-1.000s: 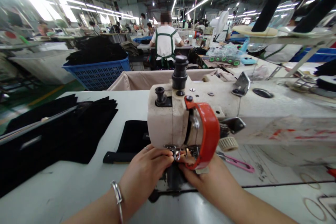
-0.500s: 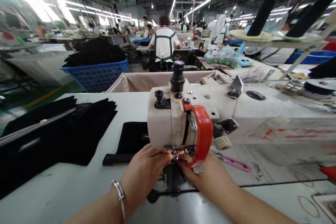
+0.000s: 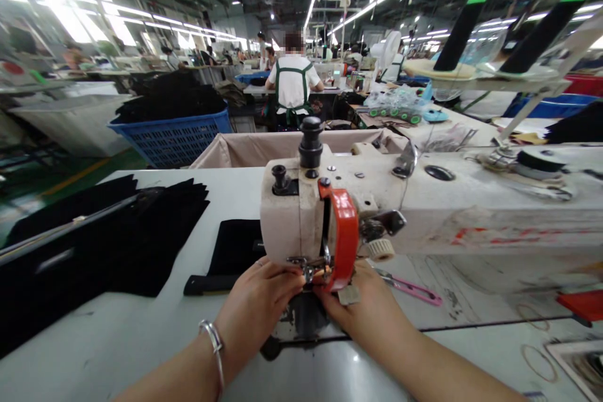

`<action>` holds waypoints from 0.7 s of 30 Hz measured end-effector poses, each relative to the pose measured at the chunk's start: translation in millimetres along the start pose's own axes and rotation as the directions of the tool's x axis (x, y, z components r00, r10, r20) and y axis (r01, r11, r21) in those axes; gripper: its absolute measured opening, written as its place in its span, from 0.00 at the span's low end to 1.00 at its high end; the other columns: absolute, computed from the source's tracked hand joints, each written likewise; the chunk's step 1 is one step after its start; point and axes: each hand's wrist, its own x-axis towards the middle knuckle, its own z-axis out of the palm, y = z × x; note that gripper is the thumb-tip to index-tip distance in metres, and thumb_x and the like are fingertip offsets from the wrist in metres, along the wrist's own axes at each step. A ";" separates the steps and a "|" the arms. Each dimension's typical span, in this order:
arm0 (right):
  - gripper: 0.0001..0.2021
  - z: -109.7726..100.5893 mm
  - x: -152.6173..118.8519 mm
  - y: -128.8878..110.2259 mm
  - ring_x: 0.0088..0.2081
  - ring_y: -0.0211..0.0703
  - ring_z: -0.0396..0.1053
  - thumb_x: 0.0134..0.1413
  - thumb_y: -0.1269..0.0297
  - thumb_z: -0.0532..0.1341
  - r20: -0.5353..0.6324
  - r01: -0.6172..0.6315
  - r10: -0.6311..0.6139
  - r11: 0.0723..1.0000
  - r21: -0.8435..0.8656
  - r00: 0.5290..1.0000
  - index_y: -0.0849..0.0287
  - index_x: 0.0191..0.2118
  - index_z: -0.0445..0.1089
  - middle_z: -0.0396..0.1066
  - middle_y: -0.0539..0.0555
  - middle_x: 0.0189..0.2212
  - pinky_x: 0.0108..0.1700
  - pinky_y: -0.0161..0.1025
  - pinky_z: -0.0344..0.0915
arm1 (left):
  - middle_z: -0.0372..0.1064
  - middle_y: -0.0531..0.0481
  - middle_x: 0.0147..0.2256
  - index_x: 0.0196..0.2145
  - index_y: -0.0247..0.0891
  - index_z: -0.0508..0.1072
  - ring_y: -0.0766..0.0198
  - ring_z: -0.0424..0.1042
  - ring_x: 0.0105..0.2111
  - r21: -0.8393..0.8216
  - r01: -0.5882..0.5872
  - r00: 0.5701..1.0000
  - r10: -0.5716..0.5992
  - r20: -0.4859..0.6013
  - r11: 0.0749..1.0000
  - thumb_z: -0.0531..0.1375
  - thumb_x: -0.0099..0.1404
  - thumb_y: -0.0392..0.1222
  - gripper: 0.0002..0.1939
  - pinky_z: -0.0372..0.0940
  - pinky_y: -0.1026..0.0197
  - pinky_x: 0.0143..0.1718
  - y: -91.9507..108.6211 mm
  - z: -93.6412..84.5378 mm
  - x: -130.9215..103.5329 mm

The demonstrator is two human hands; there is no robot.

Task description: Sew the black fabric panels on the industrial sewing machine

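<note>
A folded black fabric piece (image 3: 235,245), with a small label, lies on the table left of the sewing machine (image 3: 285,226). Its dark lower band (image 3: 207,284) runs toward the needle. My left hand (image 3: 261,292), with a silver bracelet at the wrist, pinches the fabric's near edge just left of the presser foot (image 3: 308,272). On the other side of the foot is my right hand (image 3: 370,301), thumb below and fingers bent over the same edge. The red guard (image 3: 343,239) and the machine head hide part of its fingers and the stitching spot.
Pink thread snips (image 3: 417,291) lie beside the right hand under the machine arm. A stack of black cut pieces (image 3: 141,239) with a metal bar across it covers the left. Beyond the table are a cloth-lined bin (image 3: 264,141), a blue basket (image 3: 174,135) and a seated person (image 3: 293,85).
The view has shifted slightly, so the machine head and guard appear a little farther left. Both hands stay at the presser foot in nearly the same pose.
</note>
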 end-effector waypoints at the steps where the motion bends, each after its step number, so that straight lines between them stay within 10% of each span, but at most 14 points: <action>1: 0.06 0.4 -0.2 0.2 0.36 0.48 0.69 0.56 0.73 0.61 0.001 -0.005 0.005 1.000 0.005 1.000 0.57 0.35 0.74 0.75 0.53 0.33 0.39 0.43 0.64 | 0.77 0.53 0.35 0.34 0.43 0.77 0.61 0.74 0.37 -0.003 0.006 1.000 -0.006 -0.001 1.000 0.55 0.70 0.38 0.11 0.71 0.59 0.42 -0.2 -0.2 0.1; 21: 0.06 -2.0 1.8 -1.2 0.38 0.47 0.68 0.53 0.75 0.63 -0.016 -0.019 0.019 1.000 -0.021 1.000 0.57 0.36 0.74 0.74 0.54 0.35 0.41 0.42 0.64 | 0.77 0.52 0.37 0.36 0.43 0.79 0.60 0.75 0.38 -0.011 0.053 0.998 -0.053 0.041 0.999 0.58 0.67 0.36 0.09 0.71 0.56 0.46 -0.5 -1.9 2.0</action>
